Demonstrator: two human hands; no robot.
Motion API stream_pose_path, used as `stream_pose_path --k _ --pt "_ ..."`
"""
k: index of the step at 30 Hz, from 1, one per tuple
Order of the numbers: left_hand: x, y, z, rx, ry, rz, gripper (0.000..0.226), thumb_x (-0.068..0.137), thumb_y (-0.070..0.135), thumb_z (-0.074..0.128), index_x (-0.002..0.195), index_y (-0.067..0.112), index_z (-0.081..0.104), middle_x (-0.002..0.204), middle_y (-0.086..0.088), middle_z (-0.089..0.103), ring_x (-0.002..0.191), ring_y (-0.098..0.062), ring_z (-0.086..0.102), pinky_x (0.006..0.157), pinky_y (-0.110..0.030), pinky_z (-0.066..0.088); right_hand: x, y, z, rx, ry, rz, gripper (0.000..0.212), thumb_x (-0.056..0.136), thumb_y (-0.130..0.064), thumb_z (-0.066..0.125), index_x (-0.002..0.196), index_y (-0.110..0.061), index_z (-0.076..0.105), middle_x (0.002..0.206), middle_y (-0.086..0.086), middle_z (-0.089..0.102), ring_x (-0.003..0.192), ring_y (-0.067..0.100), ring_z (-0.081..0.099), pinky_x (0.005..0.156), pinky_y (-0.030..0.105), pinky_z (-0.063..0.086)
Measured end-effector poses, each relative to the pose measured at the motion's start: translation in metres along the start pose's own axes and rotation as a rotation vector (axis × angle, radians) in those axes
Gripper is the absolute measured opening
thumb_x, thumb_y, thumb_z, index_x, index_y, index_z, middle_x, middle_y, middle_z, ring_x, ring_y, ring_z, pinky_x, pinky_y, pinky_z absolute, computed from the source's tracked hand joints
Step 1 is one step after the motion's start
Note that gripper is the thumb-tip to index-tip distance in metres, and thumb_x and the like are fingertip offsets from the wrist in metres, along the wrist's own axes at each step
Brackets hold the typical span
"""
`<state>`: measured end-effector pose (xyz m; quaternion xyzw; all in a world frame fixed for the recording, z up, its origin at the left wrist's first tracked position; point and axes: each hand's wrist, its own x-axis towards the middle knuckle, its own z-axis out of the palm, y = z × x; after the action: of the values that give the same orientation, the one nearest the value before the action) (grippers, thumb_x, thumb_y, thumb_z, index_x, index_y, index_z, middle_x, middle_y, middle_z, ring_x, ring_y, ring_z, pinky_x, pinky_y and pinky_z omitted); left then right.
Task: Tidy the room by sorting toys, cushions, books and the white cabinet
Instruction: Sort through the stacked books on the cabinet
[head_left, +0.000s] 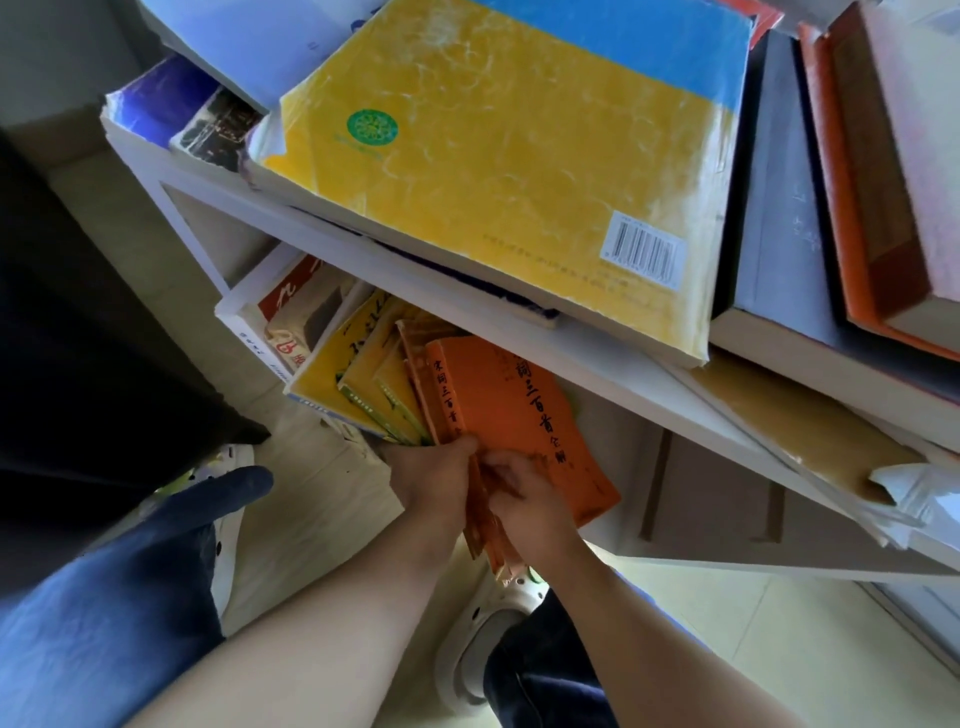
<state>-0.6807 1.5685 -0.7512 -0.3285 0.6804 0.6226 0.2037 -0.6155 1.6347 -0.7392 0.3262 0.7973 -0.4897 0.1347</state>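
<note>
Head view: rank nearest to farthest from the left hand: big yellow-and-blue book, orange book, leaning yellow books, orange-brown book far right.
1. orange book: gripped by the left hand, lower compartment.
2. leaning yellow books: just left of it, same compartment.
3. big yellow-and-blue book: atop the cabinet, above.
4. orange-brown book: cabinet top, far right.
</note>
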Motion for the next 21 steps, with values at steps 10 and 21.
stream_pose_path --k 10,21 --pt "-0.002 -0.011 -0.063 0.383 -0.165 0.132 0.064 0.062 0.014 0.082 0.104 0.025 0.035 0.088 0.006 0.053 0.085 -0.023 0.052 0.082 -0.034 0.046 0.021 0.017 -0.025 0.228 0.198 0.340 0.048 0.080 -0.020 0.060 0.124 -0.013 0.043 0.100 0.008 0.059 0.095 0.030 0.060 0.087 0.045 0.051" --pt "-0.001 -0.002 -0.082 0.491 -0.521 0.344 0.091 0.042 0.033 0.086 0.120 0.035 0.039 0.109 0.016 0.061 0.106 -0.008 0.058 0.094 -0.031 0.046 0.024 0.037 -0.020 0.611 0.008 0.271 0.081 0.065 -0.065 0.063 0.128 -0.015 0.053 0.114 0.008 0.067 0.100 0.026 0.065 0.083 0.043 0.054"
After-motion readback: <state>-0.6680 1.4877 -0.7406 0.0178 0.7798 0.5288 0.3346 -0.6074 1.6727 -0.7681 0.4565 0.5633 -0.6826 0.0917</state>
